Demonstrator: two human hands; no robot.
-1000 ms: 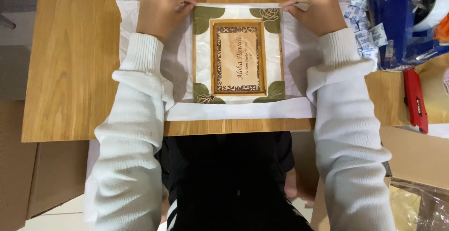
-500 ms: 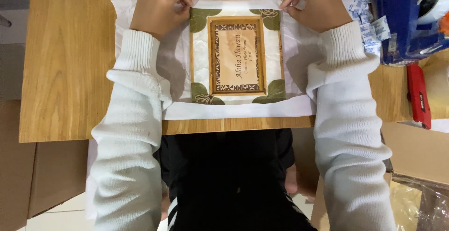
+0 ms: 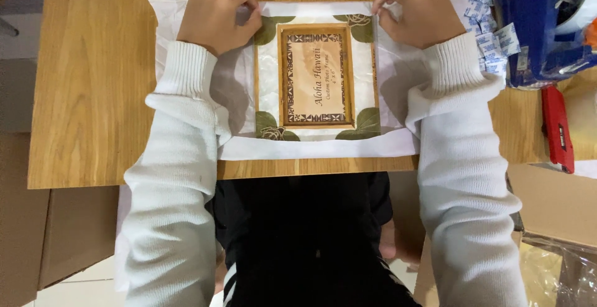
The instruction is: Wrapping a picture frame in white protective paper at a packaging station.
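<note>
On desk: left hand, right hand pinching white wrap top corners; thin, limp; picture frame underneath probably stiff, breakable.

One picture frame, two hands.

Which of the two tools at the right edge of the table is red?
The slim red cutter, lying nearer the person; the bulky tape dispenser above it is blue.

Bare wooden tabletop left of white wrapping sheet gives free passage; right side blocked by blue tape dispenser, small white packets, red cutter.
</note>
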